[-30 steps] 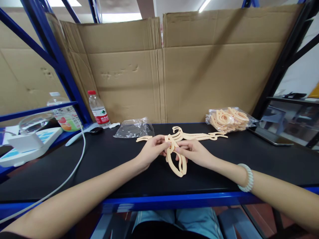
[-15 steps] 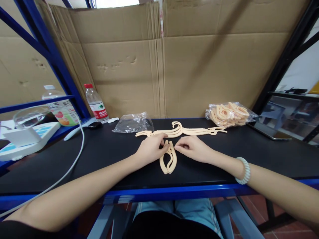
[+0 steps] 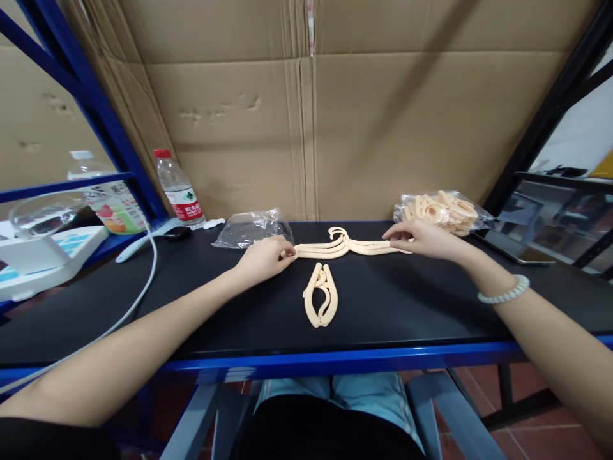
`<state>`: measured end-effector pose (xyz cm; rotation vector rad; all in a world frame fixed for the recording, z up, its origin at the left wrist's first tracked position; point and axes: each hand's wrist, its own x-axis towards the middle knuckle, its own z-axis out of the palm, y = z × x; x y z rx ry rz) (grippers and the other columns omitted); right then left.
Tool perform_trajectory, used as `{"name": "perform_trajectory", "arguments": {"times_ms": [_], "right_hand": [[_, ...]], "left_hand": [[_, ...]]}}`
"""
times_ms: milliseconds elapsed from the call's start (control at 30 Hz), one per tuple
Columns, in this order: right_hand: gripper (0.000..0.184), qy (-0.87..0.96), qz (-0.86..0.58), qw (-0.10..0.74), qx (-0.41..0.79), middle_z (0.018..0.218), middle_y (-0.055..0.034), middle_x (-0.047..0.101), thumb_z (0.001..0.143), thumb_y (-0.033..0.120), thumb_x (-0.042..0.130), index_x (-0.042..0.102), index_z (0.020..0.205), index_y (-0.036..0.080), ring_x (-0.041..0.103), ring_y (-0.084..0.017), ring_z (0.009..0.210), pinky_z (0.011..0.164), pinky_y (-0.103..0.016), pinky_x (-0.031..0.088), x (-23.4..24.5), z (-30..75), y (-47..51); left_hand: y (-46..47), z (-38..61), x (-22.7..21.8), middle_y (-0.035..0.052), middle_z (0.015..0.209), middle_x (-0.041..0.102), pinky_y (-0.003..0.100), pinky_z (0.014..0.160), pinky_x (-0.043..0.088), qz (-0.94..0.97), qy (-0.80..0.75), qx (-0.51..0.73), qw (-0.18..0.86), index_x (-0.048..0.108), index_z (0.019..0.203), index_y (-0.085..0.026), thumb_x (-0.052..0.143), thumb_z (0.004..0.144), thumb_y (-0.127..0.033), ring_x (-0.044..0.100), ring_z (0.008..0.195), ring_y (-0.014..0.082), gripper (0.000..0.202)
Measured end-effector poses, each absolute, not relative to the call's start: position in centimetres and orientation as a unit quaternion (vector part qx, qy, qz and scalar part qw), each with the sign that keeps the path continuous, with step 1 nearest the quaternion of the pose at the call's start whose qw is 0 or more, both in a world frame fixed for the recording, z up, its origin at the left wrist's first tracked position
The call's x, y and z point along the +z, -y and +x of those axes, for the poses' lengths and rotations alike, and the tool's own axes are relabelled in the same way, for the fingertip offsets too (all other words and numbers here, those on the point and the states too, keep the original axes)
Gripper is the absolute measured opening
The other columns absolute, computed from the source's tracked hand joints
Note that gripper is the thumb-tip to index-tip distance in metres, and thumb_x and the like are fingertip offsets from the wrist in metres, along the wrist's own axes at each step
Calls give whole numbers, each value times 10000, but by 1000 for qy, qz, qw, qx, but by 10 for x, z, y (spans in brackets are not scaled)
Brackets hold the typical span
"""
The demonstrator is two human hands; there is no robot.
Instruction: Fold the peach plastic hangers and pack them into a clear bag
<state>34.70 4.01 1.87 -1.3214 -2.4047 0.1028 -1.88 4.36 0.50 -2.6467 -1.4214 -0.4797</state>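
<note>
Several cream plastic folding hangers (image 3: 330,250), unfolded, lie stacked together across the black table with their hooks toward the back. My left hand (image 3: 268,259) has its fingers closed at the left end of the stack. At the other end, the fingers of my right hand (image 3: 424,239) are bent around the right arm tips and partly hide them. In front of the stack lies one folded hanger (image 3: 330,310), its hinge end toward me, touched by neither hand.
An empty clear plastic bag (image 3: 239,230) lies left of the stack. More hangers fill a clear bag (image 3: 440,211) at the back right, beside a dark flat device (image 3: 517,248). A red-capped water bottle (image 3: 179,191), a brush (image 3: 143,241) and a white cable (image 3: 143,287) are on the left.
Both hands have left the folded hanger, which now lies flat on the table. They have moved apart and away from me, to the two ends of the hanger stack.
</note>
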Motion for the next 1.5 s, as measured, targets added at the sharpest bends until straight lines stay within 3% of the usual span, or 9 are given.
{"name": "perform_trajectory", "arguments": {"times_ms": [267,500,733,933,1133,1367,1500], "right_hand": [[188,866,-457,200,-7,873,-79,617,788,276,577,675,903,165,567,-191,722,654,-297,447,-13,359,-53],[139,850,-487,200,-15,878,-73,571,801,304,594,650,825,179,554,-194,735,670,-299,432,-18,354,-53],[37,837,-514,187,5,798,-17,645,801,230,576,599,777,213,570,-187,690,612,-275,386,-14,342,-42],[30,828,-512,224,-43,713,4,634,843,231,534,558,827,224,569,-180,636,557,-253,348,-6,335,-29],[100,818,-475,305,-115,800,-30,658,899,229,459,557,901,211,604,-190,684,583,-270,384,-2,320,-16],[211,818,-460,272,-214,914,-61,687,949,242,378,579,1001,206,640,-224,801,592,-296,397,-4,311,-9],[210,820,-457,264,-221,937,-48,686,948,228,385,584,1012,202,640,-216,800,586,-296,396,-7,313,-11]], "left_hand": [[-40,-14,-2,47,1079,609,293,677,448,-867,474,-143,67,604,1052,-199,505,852,-338,607,809,202,263],[-42,-10,-4,67,991,593,297,724,457,-870,466,-162,24,648,945,-169,503,863,-288,596,802,194,205],[-39,-5,-11,52,1007,544,296,746,461,-862,478,-163,35,631,942,-178,517,883,-296,586,820,183,174],[-19,-3,12,52,1052,551,284,637,448,-856,492,-110,116,606,950,-194,459,893,-195,609,770,189,158],[7,-2,35,86,1043,575,318,586,445,-824,513,-81,227,584,965,-169,374,831,-45,610,672,214,279],[12,-3,16,118,1052,560,350,774,485,-867,471,-117,116,525,1015,-130,336,734,37,600,879,243,378],[12,0,9,121,1112,490,349,777,495,-877,431,-194,84,459,1057,-141,421,808,-79,573,890,223,260]]}}
